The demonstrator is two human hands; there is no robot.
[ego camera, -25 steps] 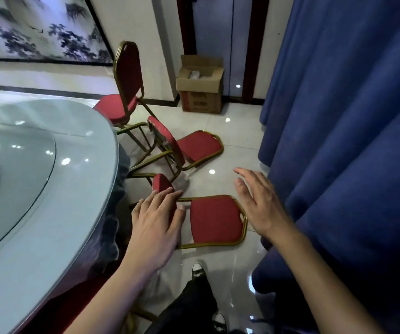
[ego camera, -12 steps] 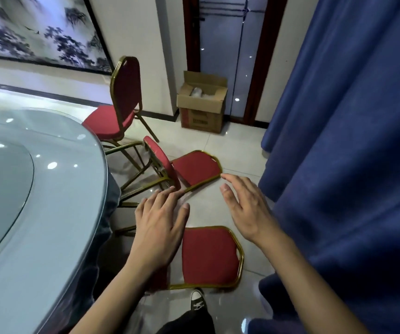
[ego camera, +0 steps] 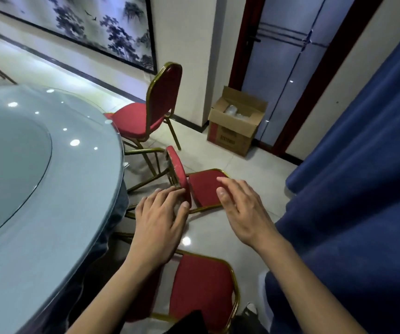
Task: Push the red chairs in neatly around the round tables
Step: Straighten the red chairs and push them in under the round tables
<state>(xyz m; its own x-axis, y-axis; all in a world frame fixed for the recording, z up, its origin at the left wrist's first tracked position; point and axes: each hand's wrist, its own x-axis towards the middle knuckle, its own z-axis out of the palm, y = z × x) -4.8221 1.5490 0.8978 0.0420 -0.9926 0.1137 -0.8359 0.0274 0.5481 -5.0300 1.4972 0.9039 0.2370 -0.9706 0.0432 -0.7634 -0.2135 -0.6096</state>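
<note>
Red chairs with gold metal frames sit around the right edge of a round table (ego camera: 49,213) whose glass top fills the 9 o'clock side of the view. One upright chair (ego camera: 150,109) stands at about 11 o'clock, its seat tucked close against the table rim and its back facing the wall. A tipped chair (ego camera: 203,189) lies on the pale tiled floor near the centre, backrest flat on the tiles and seat edge standing up. A near chair (ego camera: 201,290) lies at 6 o'clock, its red pad face up inside its gold frame. The left hand (ego camera: 160,220) reaches forward just below centre, fingers extended and slightly spread, fingertips at the lower end of the tipped chair's raised seat edge; whether they actually touch it cannot be told. The right hand (ego camera: 242,210) hovers at about 4 o'clock from centre, palm down, fingers straight and loosely spread, over the tipped chair's backrest, gripping nothing. A blue curtain (ego camera: 351,189) hangs along the whole 3 o'clock side. An open cardboard box (ego camera: 235,126) sits on the floor at 1 o'clock, beside a dark-framed door (ego camera: 285,68). An ink landscape painting (ego camera: 102,25) hangs on the wall at 11 o'clock.
</note>
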